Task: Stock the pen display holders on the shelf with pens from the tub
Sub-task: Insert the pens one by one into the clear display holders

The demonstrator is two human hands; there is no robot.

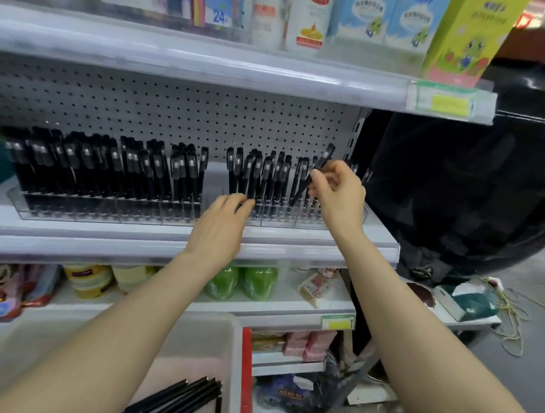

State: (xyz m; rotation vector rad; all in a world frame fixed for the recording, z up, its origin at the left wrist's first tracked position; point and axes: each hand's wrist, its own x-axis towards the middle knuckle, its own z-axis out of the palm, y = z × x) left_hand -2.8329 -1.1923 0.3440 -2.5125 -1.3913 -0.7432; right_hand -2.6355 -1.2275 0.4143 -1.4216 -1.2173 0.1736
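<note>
One black pen (325, 156) pinched in right hand (339, 197) fingers tilts tip-down over display holder (275, 222) just below; left hand (220, 222) fingers among standing pens (265, 178), grip unclear.

Body in view: two arms with their hands. The left hand (223, 222) is bare, with slender fingers and the knuckles faintly marked. The left forearm (129, 322) is bare along its whole visible length, to the frame's bottom edge. The right hand (339, 197) is bare, its wrist creased. The right forearm (394, 310) is likewise bare throughout. Clothing cannot be told.
</note>
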